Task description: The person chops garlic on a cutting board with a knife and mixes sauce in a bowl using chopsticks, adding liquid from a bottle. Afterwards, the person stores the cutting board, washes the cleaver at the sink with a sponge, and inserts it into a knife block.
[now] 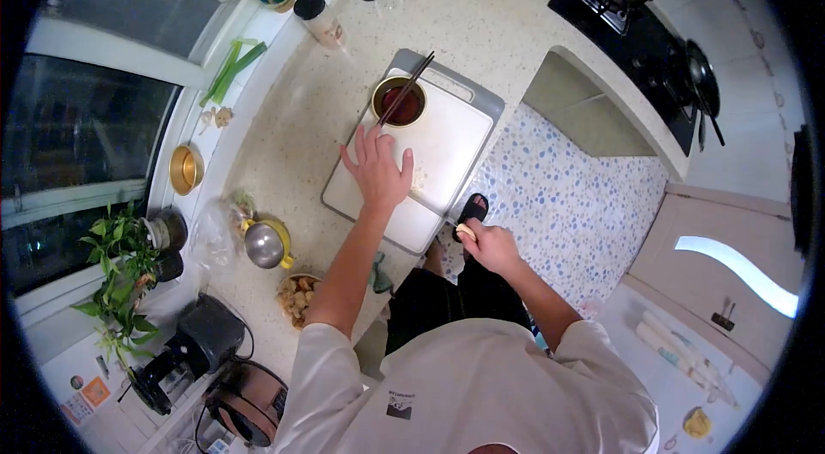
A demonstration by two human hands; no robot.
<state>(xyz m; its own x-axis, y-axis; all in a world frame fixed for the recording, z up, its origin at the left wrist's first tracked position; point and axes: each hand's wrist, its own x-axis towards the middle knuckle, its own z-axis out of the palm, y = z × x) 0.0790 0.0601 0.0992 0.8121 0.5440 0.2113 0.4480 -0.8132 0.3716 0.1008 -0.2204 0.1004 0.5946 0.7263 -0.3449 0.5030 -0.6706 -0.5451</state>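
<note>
My left hand [381, 169] is over the white cutting board [455, 123] with its fingers spread. Its fingertips are close to the lower ends of the dark chopsticks [418, 76]; I cannot tell whether they touch. Those chopsticks lie across a small round bowl [384, 93] of dark reddish-brown liquid, which stands on the board's far part. My right hand [493, 249] is closed around the pale handle of a knife [436, 207]. The thin blade reaches left over the near part of the board. Small pale bits lie on the board near my left thumb.
Left of the board stand a yellow-handled metal bowl [268, 245], a clear plastic bag [215, 235] and a bowl of brown food pieces [299, 298]. Green onion pieces [230, 72] and a gold bowl [185, 169] line the windowsill. A gas stove [636, 50] is at the far right.
</note>
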